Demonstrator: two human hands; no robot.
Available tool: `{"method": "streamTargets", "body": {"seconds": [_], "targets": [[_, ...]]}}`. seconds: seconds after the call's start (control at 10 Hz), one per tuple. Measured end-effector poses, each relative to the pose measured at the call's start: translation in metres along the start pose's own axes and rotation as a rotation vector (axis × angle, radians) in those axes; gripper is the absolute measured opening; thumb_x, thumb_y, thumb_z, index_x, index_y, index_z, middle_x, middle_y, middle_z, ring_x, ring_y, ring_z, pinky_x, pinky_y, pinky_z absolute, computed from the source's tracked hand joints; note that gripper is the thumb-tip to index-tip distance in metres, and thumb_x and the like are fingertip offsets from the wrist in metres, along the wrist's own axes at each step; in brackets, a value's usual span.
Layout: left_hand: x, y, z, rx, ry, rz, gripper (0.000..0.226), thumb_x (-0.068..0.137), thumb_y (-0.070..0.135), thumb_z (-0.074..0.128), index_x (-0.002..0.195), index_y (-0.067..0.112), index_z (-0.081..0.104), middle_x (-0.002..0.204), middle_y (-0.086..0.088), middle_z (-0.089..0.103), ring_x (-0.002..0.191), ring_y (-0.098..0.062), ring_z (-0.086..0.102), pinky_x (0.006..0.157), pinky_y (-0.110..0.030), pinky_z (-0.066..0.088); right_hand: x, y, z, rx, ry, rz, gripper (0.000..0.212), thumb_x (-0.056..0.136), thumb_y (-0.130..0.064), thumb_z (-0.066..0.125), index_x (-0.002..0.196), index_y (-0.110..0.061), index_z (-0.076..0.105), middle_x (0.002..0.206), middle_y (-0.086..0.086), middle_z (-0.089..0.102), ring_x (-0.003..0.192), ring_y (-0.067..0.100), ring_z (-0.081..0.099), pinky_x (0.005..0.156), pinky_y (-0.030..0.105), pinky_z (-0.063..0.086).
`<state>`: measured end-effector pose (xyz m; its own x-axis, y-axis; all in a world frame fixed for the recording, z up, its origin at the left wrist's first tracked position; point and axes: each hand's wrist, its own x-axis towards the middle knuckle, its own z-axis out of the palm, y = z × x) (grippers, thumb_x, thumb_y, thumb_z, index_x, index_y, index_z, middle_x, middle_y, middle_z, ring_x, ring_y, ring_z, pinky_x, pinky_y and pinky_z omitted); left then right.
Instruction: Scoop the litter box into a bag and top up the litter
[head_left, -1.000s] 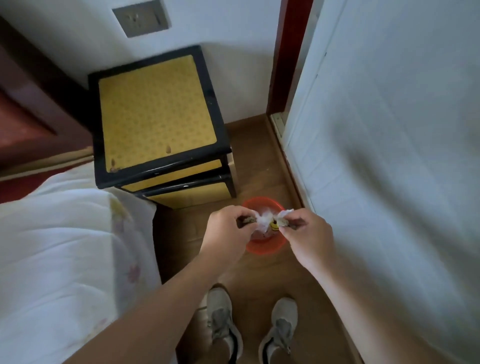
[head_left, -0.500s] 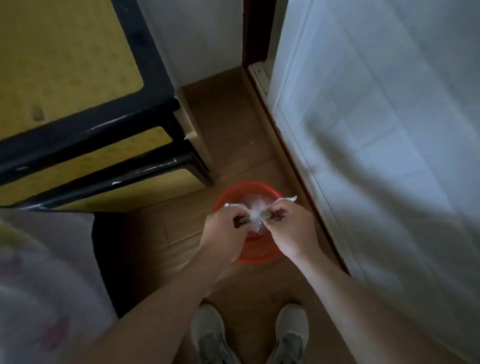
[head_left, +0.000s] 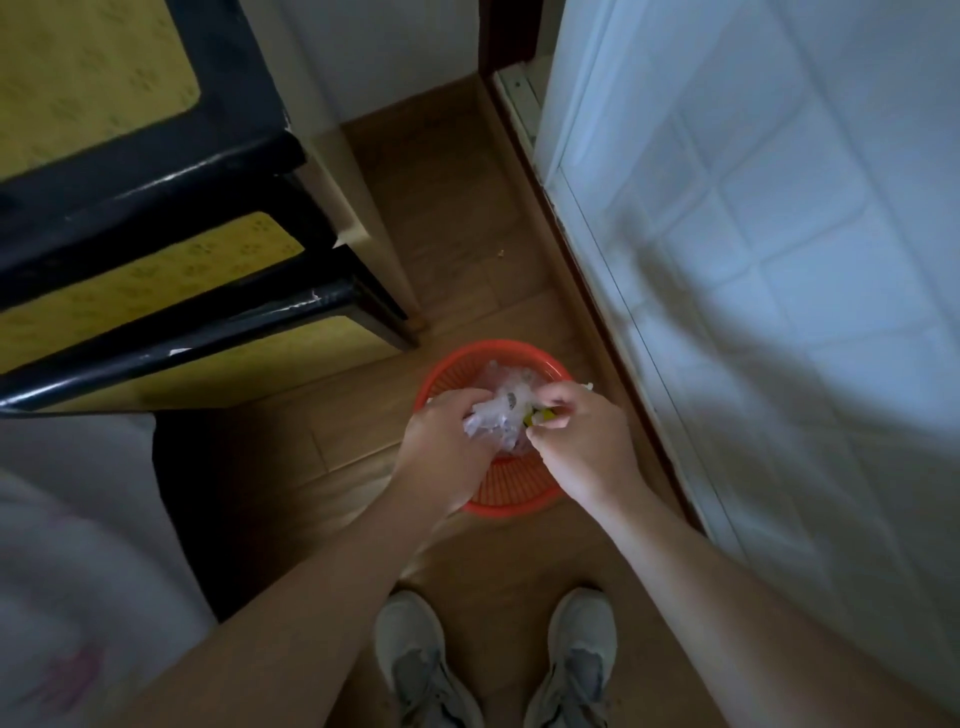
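A small red mesh basket stands on the wooden floor beside the white wall. Over its mouth I hold a crumpled clear plastic bag. My left hand grips the bag's left side with curled fingers. My right hand pinches the bag's right edge, and a bit of something yellow shows under its fingers. What the bag contains is hidden. No litter box and no scoop are in view.
A black-framed yellow cabinet fills the upper left, close to the basket. A white tiled wall runs along the right. White bedding lies at the lower left. My two grey shoes stand just behind the basket.
The view has dropped closer to the basket. Both hands have gone down with the bag to the basket's mouth, and the left hand now bunches more of the plastic.
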<state>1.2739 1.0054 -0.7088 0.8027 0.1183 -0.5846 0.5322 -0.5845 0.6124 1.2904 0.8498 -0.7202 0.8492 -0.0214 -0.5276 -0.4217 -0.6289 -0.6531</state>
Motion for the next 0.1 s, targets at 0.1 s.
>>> {"method": "streamTargets", "body": {"seconds": [0.1], "targets": [[-0.0030, 0.0032, -0.0035, -0.025, 0.028, -0.027, 0.043, 0.086, 0.025, 0.069, 0.127, 0.030, 0.059, 0.125, 0.012, 0.059, 0.101, -0.002, 0.050, 0.088, -0.027, 0.051, -0.0035, -0.0046, -0.0054, -0.016, 0.021, -0.014, 0.028, 0.082, -0.011, 0.073, 0.109, -0.019, 0.070, 0.100, -0.008, 0.071, 0.091, 0.007, 0.067, 0.079, 0.023, 0.057]]}}
